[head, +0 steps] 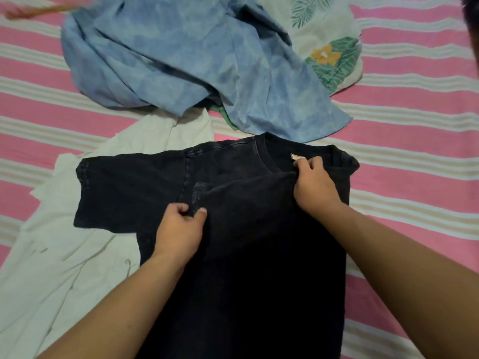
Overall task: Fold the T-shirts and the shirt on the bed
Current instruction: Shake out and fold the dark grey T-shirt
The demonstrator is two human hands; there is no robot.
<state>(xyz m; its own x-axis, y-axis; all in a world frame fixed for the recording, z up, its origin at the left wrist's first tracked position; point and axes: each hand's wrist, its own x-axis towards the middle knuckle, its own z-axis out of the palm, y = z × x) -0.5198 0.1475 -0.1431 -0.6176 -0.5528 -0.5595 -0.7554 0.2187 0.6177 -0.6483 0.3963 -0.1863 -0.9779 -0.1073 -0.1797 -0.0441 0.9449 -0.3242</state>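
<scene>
Head view: black T-shirt (246, 229) lay flat on the striped bed (414, 151), over a white garment (64, 255). Left hand (178, 226) pinched a fold of its chest fabric; right hand (313, 182) gripped fabric beside the collar. Blue shirt (181, 60) crumpled beyond.

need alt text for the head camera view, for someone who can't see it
Two hands pinch a black T-shirt spread on a pink striped bed: the left hand at mid-chest, the right hand by the collar. A crumpled blue garment lies beyond it, a white one to the left, and a floral fabric at the far right.
</scene>
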